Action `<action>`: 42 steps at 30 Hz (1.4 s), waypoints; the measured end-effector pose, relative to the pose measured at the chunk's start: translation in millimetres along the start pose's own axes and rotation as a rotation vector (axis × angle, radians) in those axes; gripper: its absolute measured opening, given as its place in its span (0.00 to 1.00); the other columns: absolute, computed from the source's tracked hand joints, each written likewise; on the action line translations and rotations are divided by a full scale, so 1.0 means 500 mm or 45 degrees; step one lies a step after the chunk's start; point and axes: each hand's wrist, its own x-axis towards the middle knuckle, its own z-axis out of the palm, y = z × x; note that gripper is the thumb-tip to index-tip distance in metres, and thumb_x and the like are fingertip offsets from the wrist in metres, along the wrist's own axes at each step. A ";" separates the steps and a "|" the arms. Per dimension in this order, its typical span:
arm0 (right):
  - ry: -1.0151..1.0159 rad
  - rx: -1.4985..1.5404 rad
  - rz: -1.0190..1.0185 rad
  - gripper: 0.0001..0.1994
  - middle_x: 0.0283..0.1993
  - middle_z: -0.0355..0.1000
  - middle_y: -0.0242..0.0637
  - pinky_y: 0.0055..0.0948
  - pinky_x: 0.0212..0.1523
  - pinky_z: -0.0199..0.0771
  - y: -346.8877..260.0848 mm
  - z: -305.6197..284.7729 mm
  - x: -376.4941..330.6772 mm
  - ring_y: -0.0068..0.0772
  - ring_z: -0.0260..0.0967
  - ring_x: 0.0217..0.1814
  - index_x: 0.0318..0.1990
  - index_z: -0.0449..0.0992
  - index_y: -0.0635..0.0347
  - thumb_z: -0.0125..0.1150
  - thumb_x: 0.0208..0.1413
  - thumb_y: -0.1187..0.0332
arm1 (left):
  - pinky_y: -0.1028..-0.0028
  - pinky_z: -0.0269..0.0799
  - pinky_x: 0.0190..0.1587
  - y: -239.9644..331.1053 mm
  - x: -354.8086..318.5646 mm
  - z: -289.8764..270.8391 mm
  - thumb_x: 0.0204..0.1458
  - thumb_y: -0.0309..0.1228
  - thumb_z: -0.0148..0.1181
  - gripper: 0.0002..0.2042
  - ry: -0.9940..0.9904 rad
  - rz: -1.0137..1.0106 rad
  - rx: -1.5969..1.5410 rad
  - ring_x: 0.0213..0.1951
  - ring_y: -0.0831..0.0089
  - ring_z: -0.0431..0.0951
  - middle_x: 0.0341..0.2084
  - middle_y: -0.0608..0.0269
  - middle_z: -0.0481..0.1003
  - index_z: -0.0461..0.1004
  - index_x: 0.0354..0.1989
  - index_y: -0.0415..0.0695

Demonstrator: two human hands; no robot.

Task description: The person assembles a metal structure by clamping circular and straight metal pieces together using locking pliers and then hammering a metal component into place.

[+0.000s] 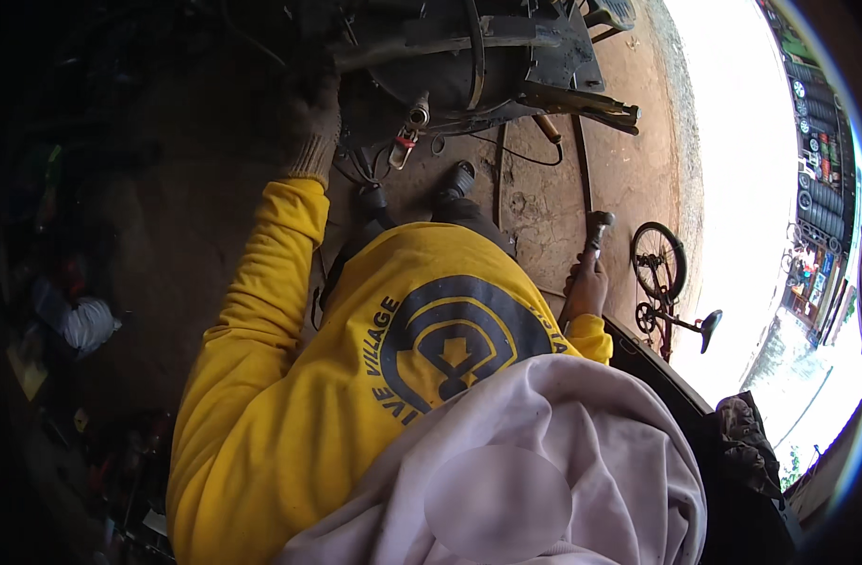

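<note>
My left hand (310,118) wears a worn knitted glove and is stretched forward, closed on the end of a grey metal bar (440,45) that lies across a dark metal machine body (487,66). My right hand (588,285) is bare, low at my right side, and grips the handle of a hammer (599,226) whose head points away from me just above the dirt floor. Both arms are in yellow sleeves. My two dark shoes (457,179) stand just in front of the machine.
A wooden-handled tool (547,126) and loose cables lie by the machine. An upturned bicycle (661,268) stands to the right on the brown dirt floor (535,207). Stacked tyres (820,141) are far right. A white bag (88,324) and clutter fill the dark left side.
</note>
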 end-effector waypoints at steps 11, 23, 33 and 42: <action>-0.693 -1.314 -1.571 0.13 0.27 0.73 0.42 0.42 0.25 0.71 -0.159 0.230 -0.060 0.50 0.72 0.25 0.36 0.73 0.55 0.63 0.55 0.56 | 0.64 0.74 0.47 -0.077 0.019 -0.013 0.53 0.51 0.61 0.26 -0.112 -0.041 0.153 0.45 0.55 0.80 0.40 0.47 0.79 0.75 0.48 0.39; -0.813 -1.327 -1.661 0.12 0.24 0.72 0.45 0.45 0.25 0.69 -0.247 0.317 0.036 0.53 0.72 0.25 0.36 0.72 0.58 0.62 0.56 0.59 | 0.63 0.73 0.49 -0.080 0.017 -0.017 0.53 0.53 0.60 0.29 -0.156 -0.142 0.203 0.47 0.54 0.79 0.42 0.46 0.78 0.74 0.50 0.38; -0.868 -1.383 -1.655 0.14 0.23 0.73 0.43 0.44 0.25 0.72 -0.259 0.310 0.055 0.49 0.74 0.26 0.31 0.71 0.56 0.63 0.54 0.56 | 0.62 0.72 0.50 -0.076 0.018 -0.021 0.52 0.54 0.60 0.30 -0.172 -0.228 0.227 0.49 0.53 0.78 0.44 0.46 0.78 0.73 0.52 0.38; -1.129 -1.140 -1.903 0.12 0.25 0.74 0.42 0.43 0.26 0.73 -0.265 0.291 0.030 0.48 0.74 0.25 0.33 0.74 0.56 0.65 0.53 0.57 | 0.62 0.71 0.51 -0.073 0.021 -0.019 0.52 0.55 0.60 0.32 -0.235 -0.329 0.243 0.50 0.52 0.77 0.46 0.45 0.77 0.72 0.53 0.38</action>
